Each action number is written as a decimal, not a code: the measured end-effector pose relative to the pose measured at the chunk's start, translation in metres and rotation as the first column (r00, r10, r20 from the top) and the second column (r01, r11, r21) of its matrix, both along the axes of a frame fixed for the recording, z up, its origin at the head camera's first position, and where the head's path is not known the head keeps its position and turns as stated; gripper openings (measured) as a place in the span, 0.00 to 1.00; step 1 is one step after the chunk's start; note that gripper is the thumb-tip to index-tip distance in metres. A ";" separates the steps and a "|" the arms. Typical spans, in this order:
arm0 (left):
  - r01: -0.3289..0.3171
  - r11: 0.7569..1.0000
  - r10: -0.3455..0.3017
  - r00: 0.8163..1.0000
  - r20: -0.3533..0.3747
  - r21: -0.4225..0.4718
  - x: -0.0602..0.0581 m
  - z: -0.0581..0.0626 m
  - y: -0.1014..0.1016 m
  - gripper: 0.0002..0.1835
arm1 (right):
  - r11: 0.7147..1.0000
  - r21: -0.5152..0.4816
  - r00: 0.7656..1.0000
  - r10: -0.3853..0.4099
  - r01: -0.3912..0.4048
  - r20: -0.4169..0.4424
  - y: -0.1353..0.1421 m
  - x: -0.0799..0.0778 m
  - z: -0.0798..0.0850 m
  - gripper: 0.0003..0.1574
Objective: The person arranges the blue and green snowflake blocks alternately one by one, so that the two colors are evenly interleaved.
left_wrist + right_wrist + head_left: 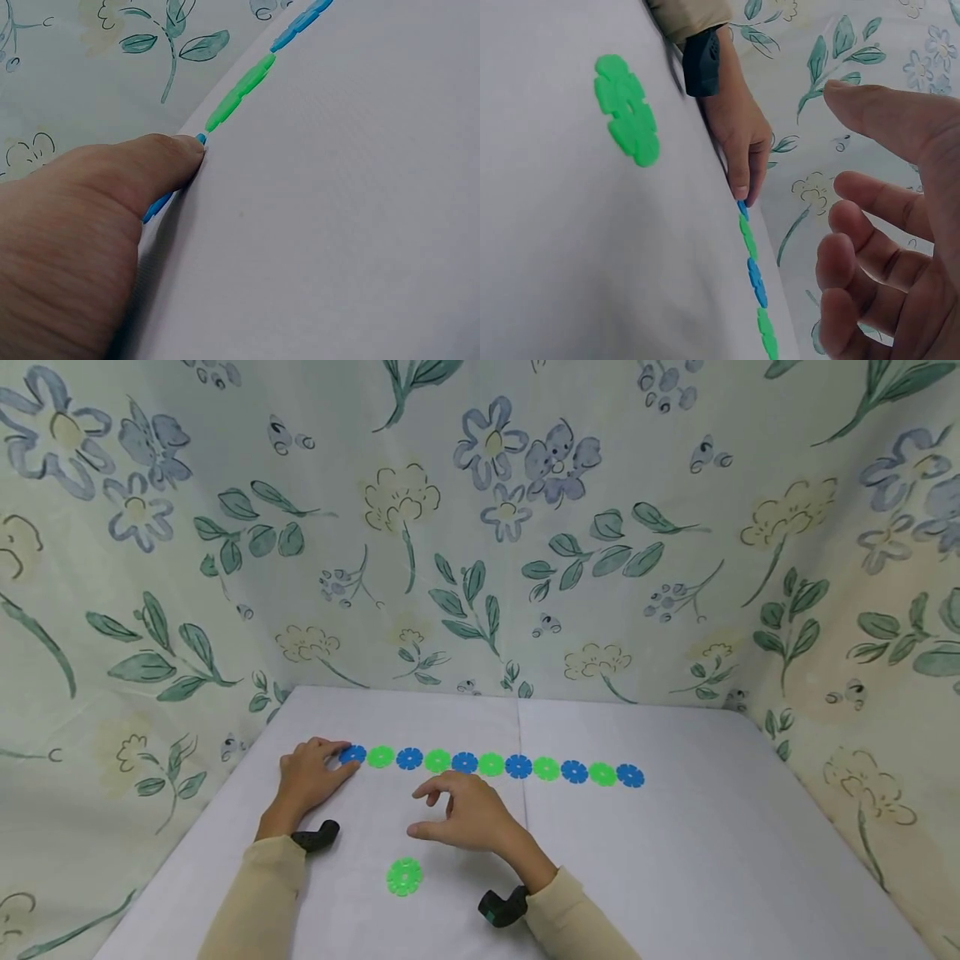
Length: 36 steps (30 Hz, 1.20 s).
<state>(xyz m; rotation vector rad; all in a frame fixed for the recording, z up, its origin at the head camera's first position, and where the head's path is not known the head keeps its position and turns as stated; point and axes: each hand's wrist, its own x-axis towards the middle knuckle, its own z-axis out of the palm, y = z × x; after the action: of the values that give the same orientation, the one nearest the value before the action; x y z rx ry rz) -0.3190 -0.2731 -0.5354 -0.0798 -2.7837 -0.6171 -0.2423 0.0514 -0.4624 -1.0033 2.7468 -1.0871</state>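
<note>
A row of flat notched plastic discs, blue and green by turns, crosses the table in the head view. At its left end my left hand (307,774) pinches a blue disc (352,755) between thumb and fingers; the left wrist view shows the thumb (169,161) on that disc's edge. My right hand (472,814) hovers just in front of the row, fingers loosely bent and thumb apart, with nothing between them. A single loose green disc (405,877) lies flat nearer the front, below the right hand; the right wrist view shows this green disc (626,110) too.
The row runs rightward to a last blue disc (631,776). A white cloth (712,860) with a crease covers the table. Flower-patterned curtains (480,568) hang behind and at both sides. Black wrist cameras (317,837) sit by the sleeves.
</note>
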 end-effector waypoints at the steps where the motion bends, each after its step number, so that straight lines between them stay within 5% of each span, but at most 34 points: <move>1: -0.004 1.000 0.004 1.000 0.002 0.001 0.000 -0.001 0.000 0.29 | 1.000 0.013 1.000 0.011 -0.011 0.014 -0.002 0.001 -0.003 0.32; 15: -0.004 1.000 0.004 1.000 0.004 -0.001 -0.001 0.001 0.001 0.29 | 0.972 0.209 0.992 0.096 -0.112 0.086 -0.015 0.004 -0.025 0.32; 36: -0.004 1.000 0.004 1.000 -0.002 -0.012 -0.001 -0.002 0.000 0.29 | 0.946 0.278 0.985 0.148 -0.168 0.091 -0.016 0.007 -0.036 0.31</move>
<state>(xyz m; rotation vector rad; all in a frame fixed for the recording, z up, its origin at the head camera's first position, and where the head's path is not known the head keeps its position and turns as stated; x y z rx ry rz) -0.3203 -0.2732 -0.5376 -0.0774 -2.7853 -0.5987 -0.2354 0.0354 -0.4979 -1.0957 2.6128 -0.6655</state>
